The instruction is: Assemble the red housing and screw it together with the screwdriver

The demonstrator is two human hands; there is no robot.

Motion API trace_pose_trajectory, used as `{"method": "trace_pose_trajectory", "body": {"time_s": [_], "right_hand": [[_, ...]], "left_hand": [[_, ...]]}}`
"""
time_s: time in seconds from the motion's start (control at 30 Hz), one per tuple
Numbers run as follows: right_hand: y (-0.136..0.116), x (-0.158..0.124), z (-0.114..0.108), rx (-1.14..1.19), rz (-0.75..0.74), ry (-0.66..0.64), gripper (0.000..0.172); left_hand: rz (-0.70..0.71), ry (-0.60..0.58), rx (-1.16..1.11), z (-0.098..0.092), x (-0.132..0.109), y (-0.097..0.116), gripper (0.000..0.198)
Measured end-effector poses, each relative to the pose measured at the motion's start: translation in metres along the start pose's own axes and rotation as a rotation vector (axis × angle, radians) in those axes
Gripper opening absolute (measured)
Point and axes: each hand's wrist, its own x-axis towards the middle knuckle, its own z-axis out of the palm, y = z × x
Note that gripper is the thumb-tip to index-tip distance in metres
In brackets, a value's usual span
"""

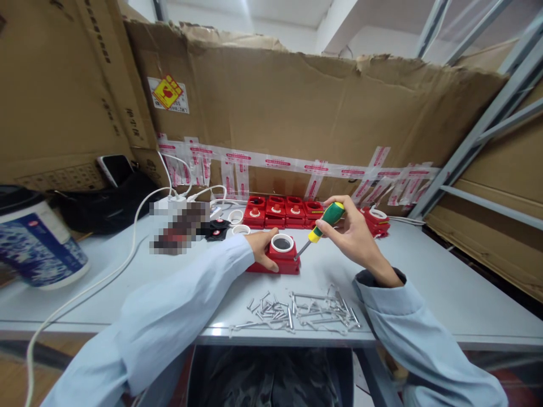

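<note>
My left hand [263, 249] is closed around the left side of a red housing [289, 267] with a white ring [282, 243] on top, which lies on the grey table. In my right hand [350, 232] is a screwdriver [326, 221] with a green and yellow handle. It slants down to the left, and its tip meets the right front corner of the red housing; whether a screw sits there is too small to tell. Loose metal screws [269, 311] are heaped in front of the housing, with longer bolts and thin bent metal pieces [324, 311] beside them.
A row of red housings [285, 210] stands behind my hands, and another red housing [375, 221] is at the right. White rings [235, 216] and black parts [217, 229] lie left of centre. A large cup [40, 243], a white cable [131, 249] and a cardboard wall [275, 107] surround the table.
</note>
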Motion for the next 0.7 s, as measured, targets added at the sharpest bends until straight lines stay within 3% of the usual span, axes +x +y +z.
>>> {"method": "trace_pose_trajectory", "body": {"time_s": [0.27,0.47,0.63,0.7], "right_hand": [[-0.002,-0.001,0.001,-0.03,-0.011,-0.008,0.033],[-0.012,0.004,0.009,-0.331,-0.11,0.02,0.035],[-0.019,0.009,0.004,-0.108,-0.138,-0.244,0.048],[-0.021,0.011,-0.001,-0.015,-0.137,-0.319,0.046]], "left_hand": [[-0.001,-0.001,0.025,-0.001,-0.001,0.003,0.063],[0.006,0.016,0.0,0.001,0.0,0.001,0.063],[0.011,0.013,0.014,0.0,0.0,0.001,0.064],[0.004,0.004,0.024,0.0,0.0,0.001,0.063]]}}
